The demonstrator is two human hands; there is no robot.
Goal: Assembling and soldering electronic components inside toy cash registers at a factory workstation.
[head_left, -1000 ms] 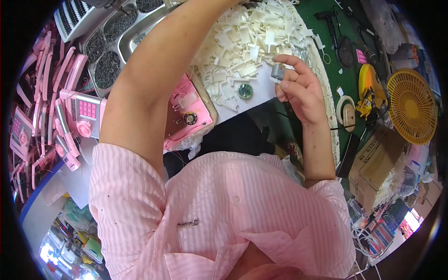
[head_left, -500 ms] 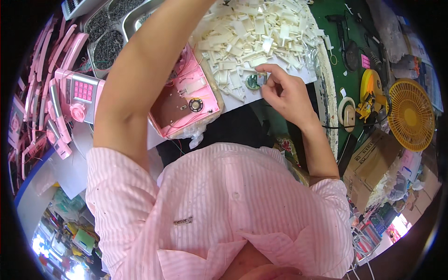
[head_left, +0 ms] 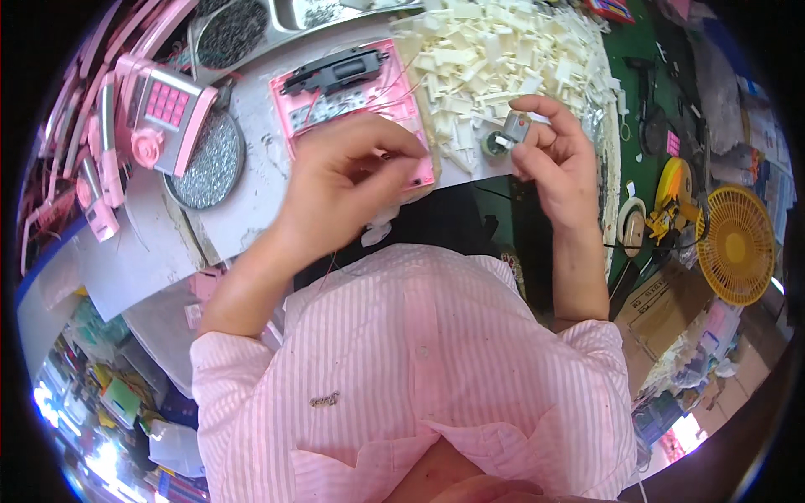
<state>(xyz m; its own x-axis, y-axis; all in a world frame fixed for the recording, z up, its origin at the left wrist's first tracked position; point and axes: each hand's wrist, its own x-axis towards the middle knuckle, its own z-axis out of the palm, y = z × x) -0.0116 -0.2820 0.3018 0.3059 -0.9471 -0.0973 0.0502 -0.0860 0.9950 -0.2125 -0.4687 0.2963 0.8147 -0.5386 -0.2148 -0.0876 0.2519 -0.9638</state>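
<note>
Holding a small grey block [head_left: 516, 127], the right hand [head_left: 560, 172] has its thumb and fingers clamped on the sides of it, above the tabletop [head_left: 260, 172], at the near edge of a heap of loose white plastic parts [head_left: 503, 54]; the left hand [head_left: 348, 172] hangs over the near part of an open pink housing [head_left: 289, 109], its fingers bent and the thumb close to the forefinger, though I cannot tell whether anything is pinched there; the housing looks partly filled, to my judgement, with a dark mechanism [head_left: 340, 71] lying along its far side and thin wires loose across it; the block is in hand and well apart from that housing, the white parts lie unsorted, and how much remains cannot be told from this view; the block is boxy and dull grey, with a small reddish spot on one face and a white piece at its lower left that may belong to it; just behind sits a round greenish disc [head_left: 491, 146], partly hidden.
</note>
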